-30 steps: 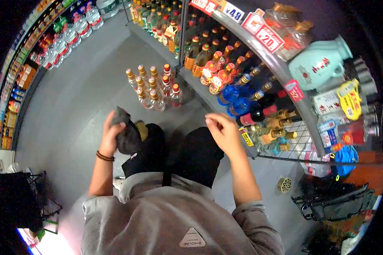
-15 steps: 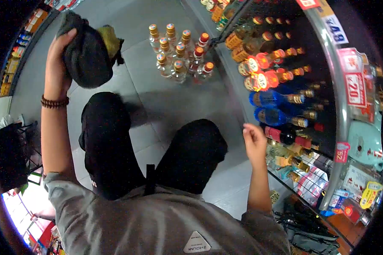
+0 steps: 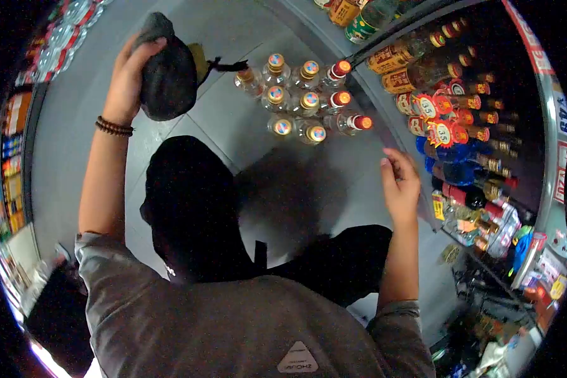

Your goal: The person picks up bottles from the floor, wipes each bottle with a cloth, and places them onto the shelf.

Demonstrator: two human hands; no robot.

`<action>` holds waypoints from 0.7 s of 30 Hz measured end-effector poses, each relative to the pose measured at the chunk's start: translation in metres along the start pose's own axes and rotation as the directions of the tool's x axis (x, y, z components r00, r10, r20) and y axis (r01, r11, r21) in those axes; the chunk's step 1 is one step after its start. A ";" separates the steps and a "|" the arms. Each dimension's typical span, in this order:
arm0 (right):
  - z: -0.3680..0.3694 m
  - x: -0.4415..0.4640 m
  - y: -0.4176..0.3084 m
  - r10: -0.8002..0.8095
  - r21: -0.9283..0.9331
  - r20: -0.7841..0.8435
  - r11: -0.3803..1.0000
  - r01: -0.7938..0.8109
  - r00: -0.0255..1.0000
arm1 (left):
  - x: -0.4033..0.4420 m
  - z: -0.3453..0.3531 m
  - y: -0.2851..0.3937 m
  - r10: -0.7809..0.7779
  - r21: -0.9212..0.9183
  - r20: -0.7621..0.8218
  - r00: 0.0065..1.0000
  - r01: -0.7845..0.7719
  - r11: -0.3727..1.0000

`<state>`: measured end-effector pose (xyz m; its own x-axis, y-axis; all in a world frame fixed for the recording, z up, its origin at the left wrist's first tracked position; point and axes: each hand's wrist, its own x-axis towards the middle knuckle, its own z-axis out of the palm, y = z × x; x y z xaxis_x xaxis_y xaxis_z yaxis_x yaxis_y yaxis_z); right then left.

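My left hand is closed round a dark grey cloth bundle, raised at the upper left. A yellowish patch and a dark dangling strip show on the bundle's right side. My right hand is held off to the right with loosely bent fingers, thumb a little apart, and nothing visible in it. Between the hands, several clear glass bottles stand grouped on the floor, some with gold caps and some with red caps. The right hand is just below this group and left of the shelf bottles.
On my right, a shelf holds rows of bottles, including blue bottles and ones with red price tags. Packed goods line the left side. My knees are bent above the grey tiled floor.
The view has shifted, so the floor bottles now appear further right. My left hand stays closed on the cloth bundle. My right knee has swung outward and lower in view.
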<state>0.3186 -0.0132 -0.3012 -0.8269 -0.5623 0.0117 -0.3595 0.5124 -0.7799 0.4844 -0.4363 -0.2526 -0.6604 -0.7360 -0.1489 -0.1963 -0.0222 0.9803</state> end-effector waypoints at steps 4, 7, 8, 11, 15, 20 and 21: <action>0.018 -0.003 -0.031 0.074 -0.064 -0.019 0.995 -0.075 0.997 | 0.046 -0.013 -0.056 -0.080 0.267 0.112 0.990 0.048 0.962; 0.032 -0.009 -0.054 0.113 -0.143 0.007 0.984 -0.111 0.994 | 0.070 -0.020 -0.151 -0.257 0.394 0.217 0.942 0.156 0.906; 0.037 -0.011 -0.061 0.139 -0.189 0.044 0.974 -0.129 0.989 | 0.078 -0.027 -0.204 -0.237 0.501 0.287 0.928 0.066 0.863; 0.035 -0.021 -0.068 0.197 -0.238 0.027 0.953 -0.185 0.980 | 0.081 -0.013 -0.251 -0.350 0.754 0.373 0.859 -0.060 0.654; 0.026 -0.043 -0.077 0.387 -0.242 -0.138 0.880 -0.409 0.912 | 0.070 0.004 -0.277 -0.414 0.770 0.431 0.802 -0.088 0.632; 0.028 -0.070 -0.096 0.462 -0.249 -0.227 0.824 -0.510 0.857 | 0.073 0.000 -0.316 -0.482 0.751 0.373 0.793 0.047 0.659; 0.029 -0.074 -0.101 0.479 -0.222 -0.236 0.821 -0.527 0.846 | 0.070 -0.003 -0.313 -0.474 0.747 0.385 0.792 0.034 0.664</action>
<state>0.4284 -0.0419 -0.2412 -0.9734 -0.0768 -0.2159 0.0445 0.8607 -0.5071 0.5014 -0.4831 -0.5699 -0.7087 -0.3115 -0.6330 -0.6946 0.4654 0.5486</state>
